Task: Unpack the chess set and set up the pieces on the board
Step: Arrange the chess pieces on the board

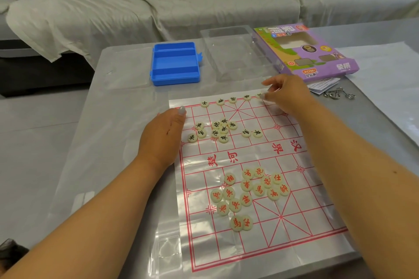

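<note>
Both hands reach forward over the board from bare forearms that enter at the bottom corners. Left hand point(163, 133) lies palm-down and relaxed on the board's left edge, fingers loosely extended, thumb pointing toward the far corner, holding nothing. Right hand point(286, 93) is stretched to the far right edge, wrist raised, fingers curled downward with the fingertips point(263, 96) resting on a black-lettered piece point(259, 96) at the end of the far row; whether it is pinched or only touched I cannot tell.

The board point(260, 244), a thin clear sheet printed with red lines, lies flat on the grey tabletop point(118, 142). Four black-lettered pieces point(220, 101) sit spaced along the far row, and the other black ones point(223, 129) are bunched loosely in the far half. Red-lettered pieces point(246, 190) form a loose heap in the near half.

Beyond the board stand an open blue case point(175, 63), a clear plastic tray point(235, 52) and a purple box point(306, 51), with a metal wire puzzle point(339, 94) to the right.
</note>
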Demonstrator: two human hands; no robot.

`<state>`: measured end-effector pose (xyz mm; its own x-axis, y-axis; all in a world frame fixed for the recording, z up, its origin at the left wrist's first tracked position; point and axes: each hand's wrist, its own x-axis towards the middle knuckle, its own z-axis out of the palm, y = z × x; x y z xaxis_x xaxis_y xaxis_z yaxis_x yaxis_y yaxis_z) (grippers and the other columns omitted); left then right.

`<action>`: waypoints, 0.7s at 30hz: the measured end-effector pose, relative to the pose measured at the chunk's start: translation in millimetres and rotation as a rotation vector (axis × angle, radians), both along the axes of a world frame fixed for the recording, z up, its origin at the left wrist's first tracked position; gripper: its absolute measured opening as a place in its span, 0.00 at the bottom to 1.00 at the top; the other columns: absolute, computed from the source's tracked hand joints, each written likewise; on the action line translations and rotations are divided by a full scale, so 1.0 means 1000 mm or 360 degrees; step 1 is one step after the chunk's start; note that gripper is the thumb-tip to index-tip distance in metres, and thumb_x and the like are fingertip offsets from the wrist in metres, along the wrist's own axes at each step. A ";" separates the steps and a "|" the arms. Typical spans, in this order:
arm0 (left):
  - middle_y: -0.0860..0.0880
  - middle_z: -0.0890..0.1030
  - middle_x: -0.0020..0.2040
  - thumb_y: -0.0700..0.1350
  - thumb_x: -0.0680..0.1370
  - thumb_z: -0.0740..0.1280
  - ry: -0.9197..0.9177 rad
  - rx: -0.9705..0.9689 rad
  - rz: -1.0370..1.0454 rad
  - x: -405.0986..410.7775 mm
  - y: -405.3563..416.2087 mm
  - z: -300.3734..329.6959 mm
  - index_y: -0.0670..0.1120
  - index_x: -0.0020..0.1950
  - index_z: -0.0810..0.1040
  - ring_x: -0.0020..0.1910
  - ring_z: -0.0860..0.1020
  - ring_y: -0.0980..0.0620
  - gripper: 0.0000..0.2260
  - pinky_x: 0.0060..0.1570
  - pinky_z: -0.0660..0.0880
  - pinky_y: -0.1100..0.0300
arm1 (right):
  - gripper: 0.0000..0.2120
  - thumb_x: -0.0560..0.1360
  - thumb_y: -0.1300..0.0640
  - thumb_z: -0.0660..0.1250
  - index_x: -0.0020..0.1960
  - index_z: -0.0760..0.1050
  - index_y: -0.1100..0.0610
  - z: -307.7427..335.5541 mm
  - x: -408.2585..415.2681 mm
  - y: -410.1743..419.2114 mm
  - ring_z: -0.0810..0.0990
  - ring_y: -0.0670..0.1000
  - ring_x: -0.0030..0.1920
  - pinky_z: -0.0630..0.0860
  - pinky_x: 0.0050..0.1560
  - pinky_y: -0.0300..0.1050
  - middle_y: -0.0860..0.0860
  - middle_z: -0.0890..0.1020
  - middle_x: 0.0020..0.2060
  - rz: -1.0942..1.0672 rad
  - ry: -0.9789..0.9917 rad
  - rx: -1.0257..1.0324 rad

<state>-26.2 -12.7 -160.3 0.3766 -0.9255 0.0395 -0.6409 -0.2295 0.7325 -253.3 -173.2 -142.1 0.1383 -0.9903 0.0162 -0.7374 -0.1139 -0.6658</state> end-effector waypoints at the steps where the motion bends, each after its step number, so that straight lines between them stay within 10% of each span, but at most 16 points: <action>1: 0.56 0.75 0.52 0.54 0.82 0.47 0.0003 -0.0005 -0.0004 0.000 0.000 0.000 0.48 0.59 0.77 0.51 0.70 0.57 0.21 0.67 0.64 0.58 | 0.15 0.70 0.56 0.74 0.56 0.79 0.53 0.006 0.000 0.007 0.77 0.47 0.43 0.73 0.48 0.42 0.49 0.78 0.44 0.0003 -0.0052 -0.0070; 11: 0.56 0.74 0.49 0.54 0.83 0.47 -0.0024 -0.0001 -0.0002 -0.001 0.000 0.002 0.48 0.57 0.77 0.48 0.71 0.57 0.21 0.53 0.63 0.66 | 0.12 0.66 0.49 0.76 0.49 0.82 0.47 0.012 0.005 0.065 0.75 0.44 0.42 0.69 0.39 0.35 0.44 0.76 0.44 0.0578 0.0378 0.0207; 17: 0.57 0.74 0.50 0.55 0.82 0.47 -0.0016 -0.0009 -0.0003 0.000 -0.001 -0.001 0.48 0.58 0.77 0.49 0.71 0.57 0.21 0.52 0.63 0.68 | 0.11 0.66 0.48 0.76 0.48 0.82 0.47 0.003 0.007 0.070 0.74 0.47 0.43 0.74 0.49 0.47 0.45 0.77 0.44 0.0596 0.0378 0.0003; 21: 0.56 0.74 0.51 0.55 0.82 0.47 -0.0001 -0.0037 -0.0008 0.001 -0.001 -0.002 0.48 0.59 0.77 0.51 0.71 0.57 0.22 0.59 0.65 0.62 | 0.07 0.70 0.50 0.73 0.47 0.82 0.49 -0.006 -0.009 0.051 0.73 0.44 0.36 0.69 0.37 0.35 0.43 0.77 0.37 0.0259 0.0130 -0.0151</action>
<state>-25.3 -14.0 -162.0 0.3719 -0.9263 0.0613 -0.6422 -0.2090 0.7375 -262.5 -122.2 -147.8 0.3013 -0.9492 0.0907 -0.7553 -0.2957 -0.5849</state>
